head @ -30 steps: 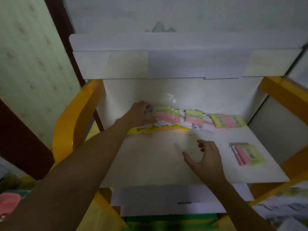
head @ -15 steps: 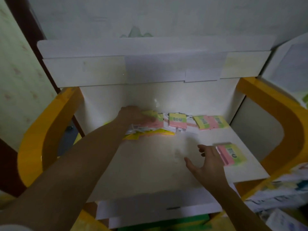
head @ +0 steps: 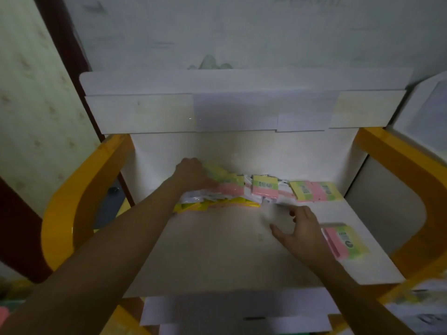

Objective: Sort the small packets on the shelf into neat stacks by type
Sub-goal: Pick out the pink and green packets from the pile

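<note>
A loose row of small packets lies along the back of the white shelf (head: 217, 252). It holds pink and green packets (head: 264, 189), white ones and yellow ones (head: 217, 205). My left hand (head: 192, 174) rests on the left end of this row, fingers lying over a pink and green packet. Just in front of the row's middle, my right hand (head: 301, 228) pinches a blurred white packet (head: 273, 212) between thumb and fingers. A neat stack of pink and green packets (head: 343, 240) sits at the front right.
Yellow curved side rails (head: 72, 204) flank the shelf left and right. A white upper shelf board (head: 242, 110) overhangs the back. More pink and green packets (head: 314, 192) lie at the back right. White sheets (head: 229, 310) stick out below the front edge.
My right hand has moved forward from the shelf's middle to the row of packets and closed on a white one. The left hand stays on the row. The camera has shifted.
</note>
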`<control>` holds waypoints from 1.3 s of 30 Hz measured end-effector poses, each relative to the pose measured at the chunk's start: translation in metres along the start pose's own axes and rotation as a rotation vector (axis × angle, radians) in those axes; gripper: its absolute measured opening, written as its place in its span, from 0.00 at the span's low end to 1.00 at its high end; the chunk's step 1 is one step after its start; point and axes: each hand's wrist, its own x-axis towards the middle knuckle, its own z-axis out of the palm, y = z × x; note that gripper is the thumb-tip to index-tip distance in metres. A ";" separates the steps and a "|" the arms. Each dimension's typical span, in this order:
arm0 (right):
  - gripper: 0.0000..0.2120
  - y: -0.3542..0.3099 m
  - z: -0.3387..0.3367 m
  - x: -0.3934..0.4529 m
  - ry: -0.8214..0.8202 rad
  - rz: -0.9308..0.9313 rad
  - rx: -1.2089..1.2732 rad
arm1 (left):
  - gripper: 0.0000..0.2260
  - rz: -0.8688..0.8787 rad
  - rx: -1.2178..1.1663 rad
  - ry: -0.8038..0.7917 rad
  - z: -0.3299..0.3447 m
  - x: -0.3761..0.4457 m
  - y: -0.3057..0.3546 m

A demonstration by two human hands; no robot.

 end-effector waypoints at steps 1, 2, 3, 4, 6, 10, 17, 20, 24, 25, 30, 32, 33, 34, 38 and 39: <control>0.33 0.002 -0.002 0.014 -0.021 -0.014 -0.029 | 0.41 0.057 -0.022 0.068 -0.002 -0.003 -0.003; 0.35 0.004 -0.005 0.029 -0.045 -0.024 -0.051 | 0.46 0.113 -0.037 0.131 -0.003 -0.005 -0.009; 0.37 0.005 -0.008 0.043 -0.063 -0.034 -0.068 | 0.48 0.173 -0.045 0.178 -0.005 -0.009 -0.014; 0.38 0.006 -0.009 0.058 -0.080 -0.050 -0.080 | 0.48 0.229 -0.052 0.214 -0.007 -0.015 -0.018; 0.42 0.011 -0.011 0.090 -0.151 -0.101 -0.120 | 0.46 0.311 -0.086 0.247 -0.011 -0.026 -0.026; 0.50 0.014 -0.015 0.138 -0.387 -0.104 -0.186 | 0.42 0.444 -0.026 0.256 -0.015 -0.044 -0.040; 0.43 0.014 -0.004 0.153 -0.476 -0.168 -0.125 | 0.40 0.483 0.047 0.286 -0.018 -0.057 -0.050; 0.45 0.017 0.001 0.155 -0.433 -0.202 -0.168 | 0.39 0.467 0.085 0.278 -0.018 -0.060 -0.050; 0.49 0.008 -0.001 0.154 -0.434 -0.216 -0.140 | 0.39 0.466 0.104 0.268 -0.016 -0.060 -0.051; 0.51 0.007 -0.002 0.154 -0.448 -0.216 -0.141 | 0.39 0.462 0.103 0.264 -0.016 -0.060 -0.051; 0.44 0.002 -0.004 0.142 -0.362 -0.232 -0.183 | 0.38 0.435 0.082 0.272 -0.014 -0.058 -0.057; 0.38 0.002 -0.005 0.132 -0.242 -0.227 -0.151 | 0.38 0.422 0.066 0.280 -0.012 -0.058 -0.058; 0.37 0.002 -0.005 0.127 -0.165 -0.227 -0.133 | 0.38 0.420 0.050 0.291 -0.012 -0.058 -0.058; 0.36 0.002 -0.006 0.122 -0.085 -0.231 -0.124 | 0.39 0.421 0.031 0.310 -0.012 -0.057 -0.057; 0.34 -0.012 -0.010 0.101 0.150 -0.225 -0.057 | 0.40 0.438 -0.026 0.377 -0.021 -0.055 -0.051; 0.35 -0.017 -0.011 0.096 0.201 -0.243 -0.042 | 0.40 0.445 -0.035 0.378 -0.022 -0.055 -0.049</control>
